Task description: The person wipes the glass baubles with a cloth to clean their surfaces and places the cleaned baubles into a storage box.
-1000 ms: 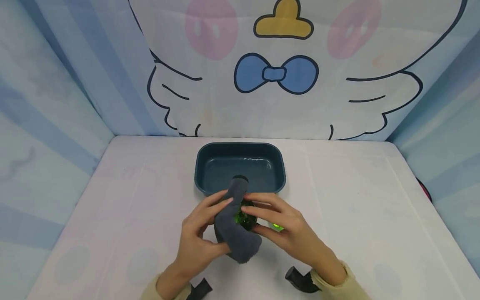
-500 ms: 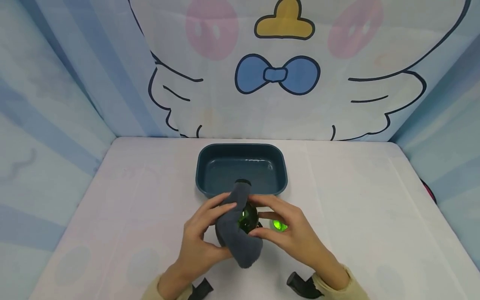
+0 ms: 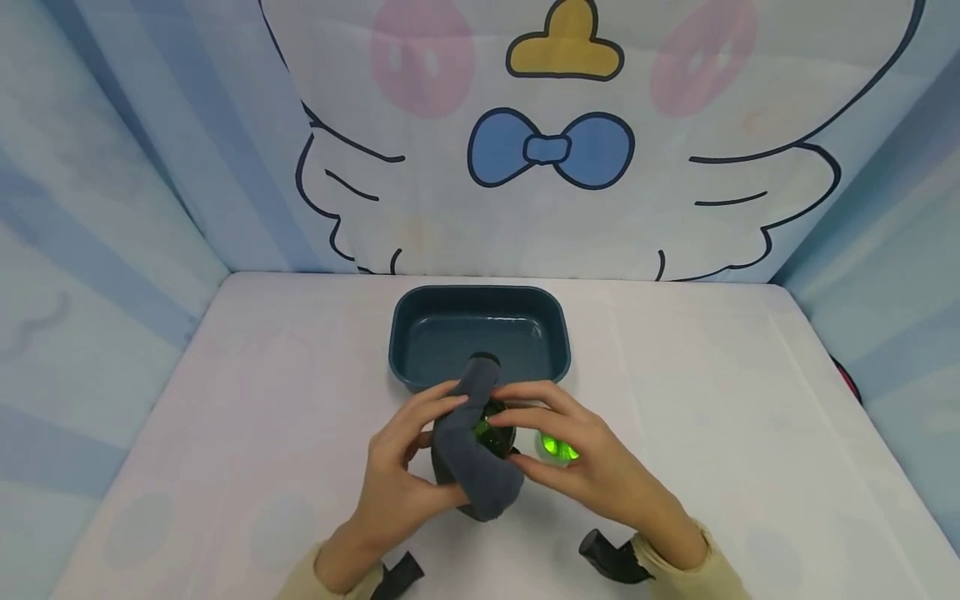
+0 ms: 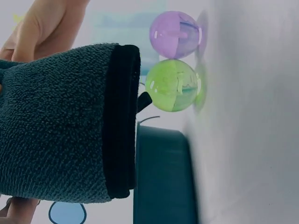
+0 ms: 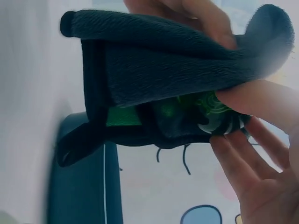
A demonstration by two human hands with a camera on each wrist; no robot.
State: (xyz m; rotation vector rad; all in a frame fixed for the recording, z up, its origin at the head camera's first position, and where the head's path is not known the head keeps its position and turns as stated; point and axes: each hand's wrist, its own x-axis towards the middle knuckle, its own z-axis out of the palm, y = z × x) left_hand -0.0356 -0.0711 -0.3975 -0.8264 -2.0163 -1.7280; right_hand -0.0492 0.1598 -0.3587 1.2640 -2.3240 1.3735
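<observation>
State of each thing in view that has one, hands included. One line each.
Left hand: gripping the cloth.
Right hand: thumb and fingers pinching the patterned green ball.
Grey-blue towelling cloth: folded, held up, partly around the ball.
Patterned green ball: held, partly covered.
Dark teal tub: upright, uncovered.
Translucent lime ball: whole, resting on the table.
Translucent purple ball: whole, resting beside it.

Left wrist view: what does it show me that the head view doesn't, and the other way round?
Only the left wrist view: the purple ball, next to the green ball.
Only the head view: the round green object inside the folded dark cloth, and the pale sleeves.
Both: the cloth, the green ball, the tray, and at least part of the left hand and right hand.
</observation>
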